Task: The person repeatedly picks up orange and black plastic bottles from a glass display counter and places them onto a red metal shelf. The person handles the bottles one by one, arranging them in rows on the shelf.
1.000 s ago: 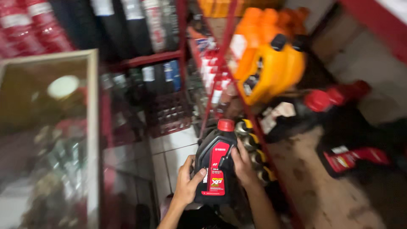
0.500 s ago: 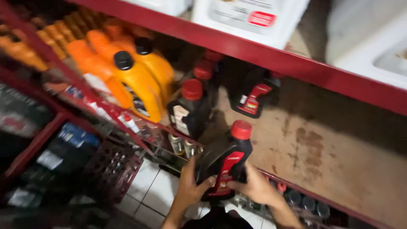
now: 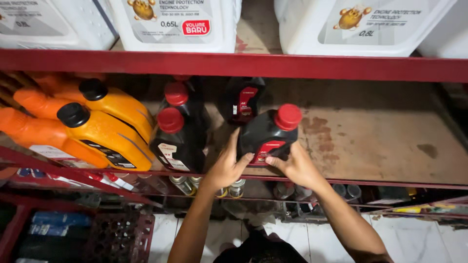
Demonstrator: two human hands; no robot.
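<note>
Both hands, left hand and right hand, clamp a red-capped black plastic oil bottle from either side, steadying it upright at the near edge of the worn red metal shelf.

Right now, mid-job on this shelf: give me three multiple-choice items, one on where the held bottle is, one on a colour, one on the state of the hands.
1. Where is the black bottle that both hands grip?
A. On the white tiled floor
B. At the front edge of the brown shelf board, right of two other black bottles
C. On the top shelf among the white jugs

2. What colour is its cap?
A. Red
B. Black
C. White

3. How do the hands stand?
A. Both free of it
B. Only one touches it
C. Left hand and right hand both clasp it

Answers: 1 B, it sits at the board's front beside the red-capped black bottles. 2 A, the cap is red. 3 C, fingers of both hands press its sides.
</note>
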